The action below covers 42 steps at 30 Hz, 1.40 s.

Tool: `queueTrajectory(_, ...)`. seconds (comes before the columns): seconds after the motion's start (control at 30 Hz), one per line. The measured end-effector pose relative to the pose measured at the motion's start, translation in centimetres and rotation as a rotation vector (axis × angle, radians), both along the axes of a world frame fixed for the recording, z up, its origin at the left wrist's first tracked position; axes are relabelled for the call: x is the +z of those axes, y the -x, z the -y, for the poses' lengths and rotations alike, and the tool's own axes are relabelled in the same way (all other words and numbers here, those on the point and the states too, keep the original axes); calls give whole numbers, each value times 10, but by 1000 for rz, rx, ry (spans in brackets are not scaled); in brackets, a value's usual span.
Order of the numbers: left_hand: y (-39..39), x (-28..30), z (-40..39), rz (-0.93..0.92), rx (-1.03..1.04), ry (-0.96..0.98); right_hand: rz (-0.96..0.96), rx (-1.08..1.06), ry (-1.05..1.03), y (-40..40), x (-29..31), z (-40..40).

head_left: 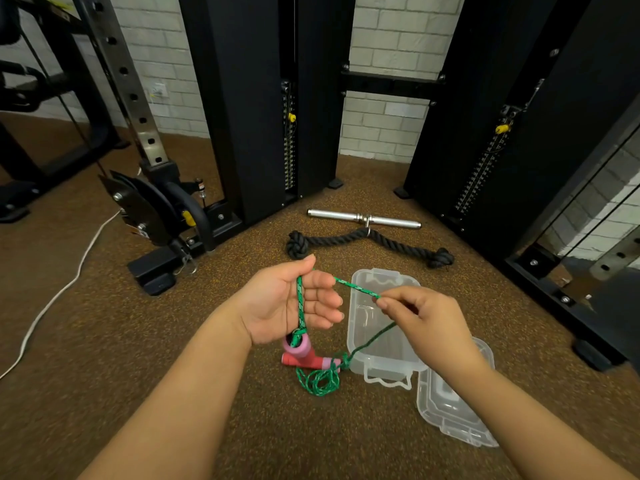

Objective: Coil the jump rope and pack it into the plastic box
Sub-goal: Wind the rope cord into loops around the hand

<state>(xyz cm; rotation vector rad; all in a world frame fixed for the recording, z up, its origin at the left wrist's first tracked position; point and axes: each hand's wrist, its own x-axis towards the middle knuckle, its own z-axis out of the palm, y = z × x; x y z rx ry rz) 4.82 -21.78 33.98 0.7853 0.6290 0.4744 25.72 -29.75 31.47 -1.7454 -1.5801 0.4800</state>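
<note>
Our left hand [294,303] loosely cups the green jump rope [300,306], one handle [296,346] hanging below. Our right hand [424,318] pinches the cord above the open plastic box [356,327]; remaining rope lies near it.

Two bare forearms reach in from the bottom edge. No sleeves cover them. The left hand [294,303] and right hand [424,320] wear no gloves, rings, watch or bracelet.

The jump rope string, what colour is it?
Green with small light flecks; the jump rope shows best in the head view, between the hands.
</note>
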Motion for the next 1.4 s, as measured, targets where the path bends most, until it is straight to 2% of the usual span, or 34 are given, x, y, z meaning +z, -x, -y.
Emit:
queueTrajectory(0.1,-1,0,1,-4,7,3,-237,-29,132,14,-7,2)
queueTrajectory(0.17,-2,-1,1,-5,27,11,-283,75,274,28,-18,7)
queueTrajectory(0.23,-4,-4,1,-10,71,22,-252,219,367,42,-25,12)
queueTrajectory(0.37,-11,-11,0,-53,195,-16,48,368,275,56,-24,18)
queueTrajectory(0.43,-14,-15,1,-156,193,-114,94,427,229,57,-14,20)
queueTrajectory(0.5,-15,-20,5,-336,134,-289,36,453,208,55,-2,19)
queueTrajectory(0.57,-17,-21,11,-491,41,-461,-128,421,191,50,9,17)
queueTrajectory(0.63,-19,-19,17,-528,-31,-482,-266,359,172,42,22,13)
queueTrajectory(0.87,-26,-16,21,-441,-462,-366,-217,233,95,17,22,-6)
queueTrajectory(0.97,-26,-13,23,-339,-515,-364,-259,198,82,17,19,-9)
queueTrajectory(1.07,-26,-12,22,-183,-444,-334,-362,147,73,19,13,-10)
queueTrajectory(1.17,-26,-14,19,-76,-269,-224,-406,142,104,19,0,-9)
queueTrajectory(1.4,-28,-12,18,-9,-37,-118,-311,173,195,23,-11,-5)
